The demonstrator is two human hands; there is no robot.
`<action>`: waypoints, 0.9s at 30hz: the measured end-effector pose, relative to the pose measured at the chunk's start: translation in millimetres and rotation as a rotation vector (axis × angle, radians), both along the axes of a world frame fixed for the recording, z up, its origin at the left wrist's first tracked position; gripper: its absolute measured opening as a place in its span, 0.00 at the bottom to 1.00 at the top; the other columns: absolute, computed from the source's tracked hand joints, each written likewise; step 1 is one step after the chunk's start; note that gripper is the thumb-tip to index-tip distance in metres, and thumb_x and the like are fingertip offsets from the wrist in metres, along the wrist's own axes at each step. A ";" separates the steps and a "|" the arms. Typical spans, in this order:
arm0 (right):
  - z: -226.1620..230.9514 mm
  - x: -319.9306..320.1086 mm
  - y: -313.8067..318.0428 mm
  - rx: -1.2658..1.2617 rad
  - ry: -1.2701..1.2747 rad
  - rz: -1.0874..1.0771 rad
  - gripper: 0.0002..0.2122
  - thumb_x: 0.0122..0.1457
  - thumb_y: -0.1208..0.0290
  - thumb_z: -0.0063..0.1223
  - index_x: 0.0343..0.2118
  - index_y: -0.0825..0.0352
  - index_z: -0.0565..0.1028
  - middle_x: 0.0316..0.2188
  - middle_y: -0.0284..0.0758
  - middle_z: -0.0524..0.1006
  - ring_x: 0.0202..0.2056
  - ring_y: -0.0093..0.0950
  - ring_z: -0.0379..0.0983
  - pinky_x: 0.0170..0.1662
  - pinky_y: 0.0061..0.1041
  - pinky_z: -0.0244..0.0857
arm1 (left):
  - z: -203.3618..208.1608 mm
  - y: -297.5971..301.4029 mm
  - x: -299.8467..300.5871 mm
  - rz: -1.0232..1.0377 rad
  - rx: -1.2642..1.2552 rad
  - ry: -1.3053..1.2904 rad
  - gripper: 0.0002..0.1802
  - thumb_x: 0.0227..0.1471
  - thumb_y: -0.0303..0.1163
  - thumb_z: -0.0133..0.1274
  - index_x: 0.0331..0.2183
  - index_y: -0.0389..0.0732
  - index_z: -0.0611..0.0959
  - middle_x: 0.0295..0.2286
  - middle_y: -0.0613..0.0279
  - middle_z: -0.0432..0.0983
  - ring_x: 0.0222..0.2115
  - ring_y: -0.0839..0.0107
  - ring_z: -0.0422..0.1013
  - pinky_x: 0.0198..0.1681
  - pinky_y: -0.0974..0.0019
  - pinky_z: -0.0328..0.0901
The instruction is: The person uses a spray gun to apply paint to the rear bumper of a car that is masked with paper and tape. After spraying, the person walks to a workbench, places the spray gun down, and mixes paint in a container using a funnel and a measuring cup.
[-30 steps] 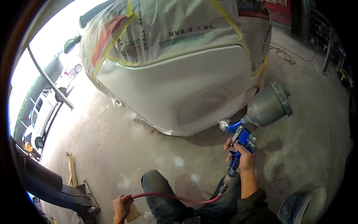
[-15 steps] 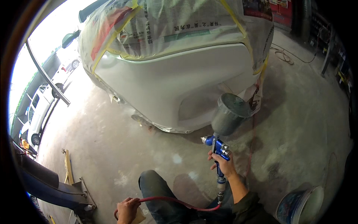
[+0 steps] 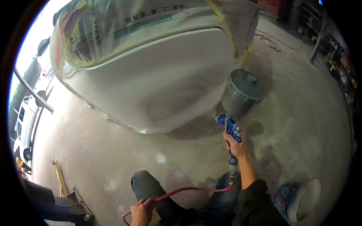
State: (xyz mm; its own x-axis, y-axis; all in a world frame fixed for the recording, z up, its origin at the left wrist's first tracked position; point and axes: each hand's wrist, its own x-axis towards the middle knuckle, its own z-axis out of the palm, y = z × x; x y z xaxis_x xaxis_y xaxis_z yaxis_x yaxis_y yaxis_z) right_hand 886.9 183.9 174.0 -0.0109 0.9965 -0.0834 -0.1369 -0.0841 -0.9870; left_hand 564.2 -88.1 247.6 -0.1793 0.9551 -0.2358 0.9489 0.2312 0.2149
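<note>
Grey metal, the lidded paint cup [image 3: 242, 91] sits atop the blue spray gun [image 3: 230, 128] (its contents hidden), nozzle near the white car panel [image 3: 158, 90]. Right hand [image 3: 234, 145] has its fingers wrapped around the gun's grip; left hand [image 3: 142, 211] curls its fingers around the red air hose [image 3: 181, 192] by the knees. A white bucket [image 3: 298, 199] stands at right, its inside pale; bare concrete floor [image 3: 301, 113] lies open beyond.

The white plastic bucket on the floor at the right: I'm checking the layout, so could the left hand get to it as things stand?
Probably not readily. The left hand grips the red air hose, and the knees and the right forearm lie between it and the white plastic bucket.
</note>
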 end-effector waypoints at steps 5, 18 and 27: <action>6.4 43.4 28.7 0.059 -0.083 -0.129 0.06 0.56 0.69 0.57 0.26 0.63 0.75 0.19 0.25 0.72 0.16 0.15 0.65 0.18 0.18 0.56 | -7.0 18.4 27.3 -0.058 0.037 -0.087 0.09 0.48 0.34 0.59 0.34 0.46 0.84 0.25 0.61 0.78 0.27 0.60 0.75 0.27 0.56 0.69; -82.9 -22.6 -30.9 0.121 0.170 -0.017 0.08 0.58 0.74 0.54 0.40 0.66 0.76 0.35 0.33 0.79 0.37 0.24 0.77 0.28 0.25 0.75 | -11.0 5.0 -6.3 -0.009 -0.028 0.035 0.08 0.51 0.33 0.55 0.36 0.49 0.83 0.28 0.61 0.77 0.27 0.59 0.75 0.26 0.56 0.68; -123.9 -115.4 -87.3 -0.074 0.386 0.478 0.06 0.55 0.75 0.55 0.35 0.66 0.77 0.32 0.32 0.79 0.35 0.22 0.76 0.32 0.22 0.73 | -14.3 -22.1 -8.0 -0.045 -0.152 0.153 0.07 0.51 0.31 0.54 0.34 0.50 0.83 0.27 0.62 0.77 0.27 0.58 0.76 0.27 0.56 0.68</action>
